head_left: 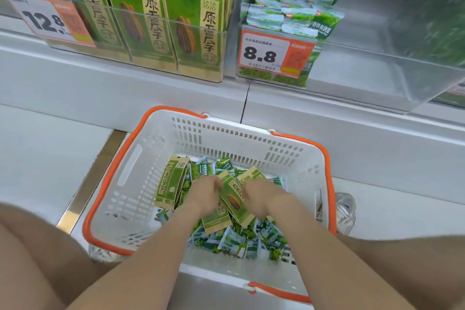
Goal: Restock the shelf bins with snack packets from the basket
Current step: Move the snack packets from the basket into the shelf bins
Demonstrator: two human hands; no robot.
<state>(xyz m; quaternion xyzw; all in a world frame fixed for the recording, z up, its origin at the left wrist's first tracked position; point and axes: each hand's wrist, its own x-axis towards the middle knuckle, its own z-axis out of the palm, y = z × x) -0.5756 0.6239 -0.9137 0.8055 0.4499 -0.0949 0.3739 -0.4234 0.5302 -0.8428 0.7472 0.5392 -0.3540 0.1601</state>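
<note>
Across the upper frame, one white shelf carries two clear bins. Left bin: packed with large seed bags, four fronts countable, filling it up to the front wall. Right bin: stacked small packets, about three columns wide, occupy its left portion only, and the bare bin floor shows across the right portion. Price tags, two: 12.8 tag on the left bin front, 8.8 tag on the right bin front. Below the shelf stands one white basket on the floor, with two orange handles folded down along its rim. Bare basket floor shows along its left wall and near edge. Two bare legs flank it closely. Contents: at least four loose seed bags. One leans on edge at the left, just beside the left hand, and the others overlap at the centre atop a small packet heap too numerous to count. Left hand: fingers curled down, gripping the central bags at their left edge. Right hand: curled likewise, gripping their right edge. The central bags lie between and partly under both hands. Blur hides the fingertips.
</note>
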